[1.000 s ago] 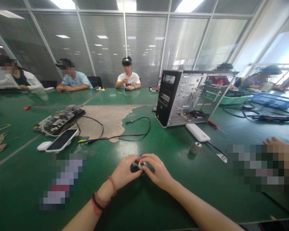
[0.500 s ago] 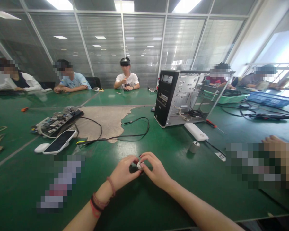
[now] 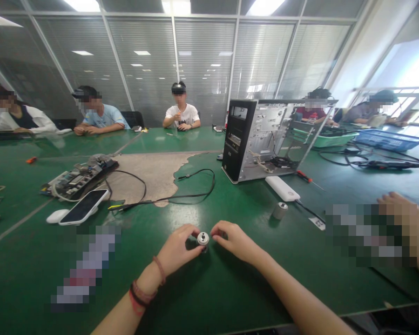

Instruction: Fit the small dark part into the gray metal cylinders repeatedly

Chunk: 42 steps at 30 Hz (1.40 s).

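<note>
A small round metal cylinder [image 3: 203, 239] with a dark centre on its top stands in front of me, low in the middle of the view. The thumb and fingers of my left hand [image 3: 182, 244] grip it from the left. Just to its right is my right hand [image 3: 232, 239], a small gap away from the cylinder, thumb and fingers apart with nothing between them. A similar metal cylinder [image 3: 280, 211] stands on the green table [image 3: 181, 288] farther to the right.
An open computer case [image 3: 240, 139] stands behind, with a white power bank [image 3: 282, 188] before it. At left lie a circuit assembly [image 3: 80, 177], a phone [image 3: 84, 206] and cables. Another person's hand [image 3: 401, 209] is at right. Several people sit around the table.
My right hand has let go of the cylinder and moved a little to the right, so the cylinder's top now shows. My left hand still holds it.
</note>
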### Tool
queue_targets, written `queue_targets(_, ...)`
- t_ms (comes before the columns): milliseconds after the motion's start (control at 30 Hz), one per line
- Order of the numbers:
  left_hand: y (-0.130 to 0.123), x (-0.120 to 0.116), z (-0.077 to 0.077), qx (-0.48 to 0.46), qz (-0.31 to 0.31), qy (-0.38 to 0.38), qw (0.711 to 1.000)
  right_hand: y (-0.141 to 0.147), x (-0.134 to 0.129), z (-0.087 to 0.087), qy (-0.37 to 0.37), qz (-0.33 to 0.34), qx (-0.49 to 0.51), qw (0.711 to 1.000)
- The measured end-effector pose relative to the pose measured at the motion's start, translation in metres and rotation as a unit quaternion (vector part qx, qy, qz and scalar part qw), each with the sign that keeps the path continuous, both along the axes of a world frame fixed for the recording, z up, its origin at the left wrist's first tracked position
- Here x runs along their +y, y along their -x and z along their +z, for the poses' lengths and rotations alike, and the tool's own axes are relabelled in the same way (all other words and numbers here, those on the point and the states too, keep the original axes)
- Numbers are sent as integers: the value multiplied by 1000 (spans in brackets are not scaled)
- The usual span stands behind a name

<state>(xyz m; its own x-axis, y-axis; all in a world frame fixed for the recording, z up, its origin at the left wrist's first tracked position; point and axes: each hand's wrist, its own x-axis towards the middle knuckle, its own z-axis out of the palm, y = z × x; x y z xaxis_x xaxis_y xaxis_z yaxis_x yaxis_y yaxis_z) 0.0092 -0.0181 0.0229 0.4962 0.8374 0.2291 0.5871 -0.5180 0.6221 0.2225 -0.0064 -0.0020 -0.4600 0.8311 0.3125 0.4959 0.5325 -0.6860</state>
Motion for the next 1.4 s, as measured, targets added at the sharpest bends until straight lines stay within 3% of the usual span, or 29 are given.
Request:
queue_targets(100, 0, 0, 1, 3, -1, 4, 1000, 2, -2, -2, 3, 49, -56, 997)
queue_targets(267, 1, 1, -1, 1, -6, 2, 1000, 2, -3, -2, 1, 71, -86, 994)
queue_targets(433, 4, 3, -4, 4, -12, 2, 1000, -10, 1, 3, 55, 95, -51, 993)
queue_targets(533, 8, 5, -1, 16, -41, 3, 999, -20, 5, 6, 92, 69, -6, 993)
queue_targets(667, 13, 7, 1, 31, -62, 0, 998, -23, 9, 8, 57, 18, 29, 998)
queue_targets(933, 14, 10, -5, 34, -33, -16, 999, 12, 1, 2, 8, 94, 49, 994)
queue_targets(1200, 16, 12, -8, 27, -22, -23, 999, 21, 0, -2, -35, 45, 91, 994)
queue_targets(1400, 16, 12, -9, 15, -22, -40, 999, -19, -2, 18, -69, -92, 148, 982)
